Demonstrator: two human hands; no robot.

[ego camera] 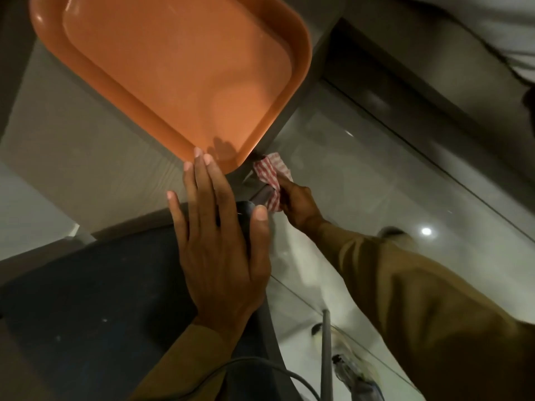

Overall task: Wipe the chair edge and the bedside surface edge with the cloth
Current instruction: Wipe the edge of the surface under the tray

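Observation:
A red-and-white checked cloth is bunched in my right hand, pressed against the corner edge of the grey bedside surface and a metal bar just below it. My left hand lies flat, fingers spread, on the corner of the dark blue chair seat, its fingertips reaching the rim of the orange tray. The chair's front edge runs under my left palm and is partly hidden by it.
A large empty orange tray sits on the bedside surface, its corner overhanging near the cloth. Glossy pale floor tiles lie to the right. A metal chair leg and a cable show at the bottom.

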